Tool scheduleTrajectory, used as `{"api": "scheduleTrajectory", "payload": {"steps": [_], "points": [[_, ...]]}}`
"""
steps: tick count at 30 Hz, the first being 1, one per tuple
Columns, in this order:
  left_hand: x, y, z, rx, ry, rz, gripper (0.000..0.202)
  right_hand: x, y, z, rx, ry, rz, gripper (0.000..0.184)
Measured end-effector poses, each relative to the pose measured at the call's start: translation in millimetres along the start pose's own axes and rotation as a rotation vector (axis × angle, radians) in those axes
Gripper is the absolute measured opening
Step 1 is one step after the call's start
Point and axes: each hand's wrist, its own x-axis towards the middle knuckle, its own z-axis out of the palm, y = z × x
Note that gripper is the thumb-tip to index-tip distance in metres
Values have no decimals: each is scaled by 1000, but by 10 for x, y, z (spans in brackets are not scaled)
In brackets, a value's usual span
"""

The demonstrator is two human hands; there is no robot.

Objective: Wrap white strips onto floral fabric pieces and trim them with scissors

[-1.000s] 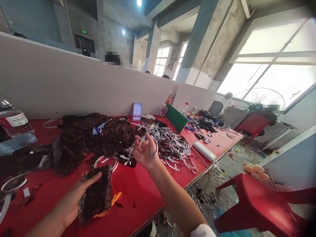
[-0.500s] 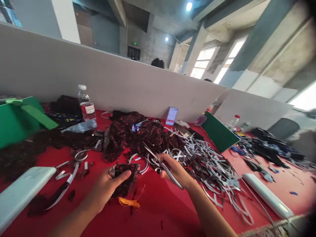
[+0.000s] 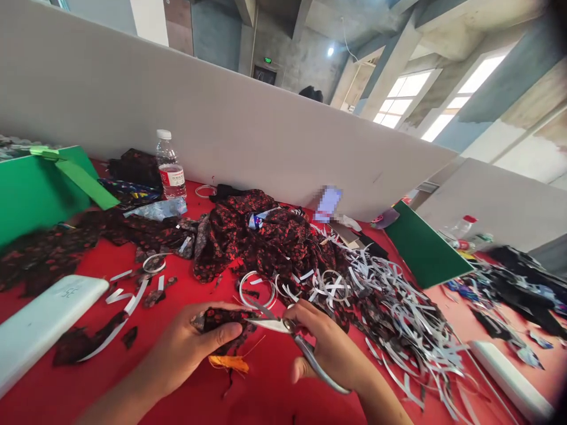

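Between the thumb and fingers of my left hand (image 3: 201, 336) is a small folded piece of dark red-patterned fabric (image 3: 221, 319). My right hand (image 3: 325, 342) grips a pair of scissors (image 3: 272, 323) with grey handles. Its blades are parted and point left, with their tips at the fabric's right edge. An orange thread bundle (image 3: 229, 363) shows just below the fabric, on the red table (image 3: 266, 395). Right behind the blades lie white looped strips (image 3: 257, 289).
A heap of patterned fabric (image 3: 248, 236) lies ahead, with a pile of white strips (image 3: 398, 307) to its right. A water bottle (image 3: 170, 168), a phone (image 3: 328, 203), a white power bank (image 3: 53, 319) and green boards (image 3: 425, 248) stand or lie around. A grey partition (image 3: 221, 118) closes the back.
The scissors have swung down and left, from pointing up and away to the fabric's edge, and their blades have parted. My left hand has turned the fabric flatter. The view has shifted.
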Motion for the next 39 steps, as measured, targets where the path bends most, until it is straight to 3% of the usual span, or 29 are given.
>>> {"api": "scheduleTrajectory", "payload": {"steps": [16, 39], "points": [[-12, -47, -3, 117, 11, 8, 27, -49, -79, -10, -45, -26, 46, 48], [-25, -25, 3, 29, 77, -46, 24, -68, -35, 12, -55, 18, 5, 50]]}}
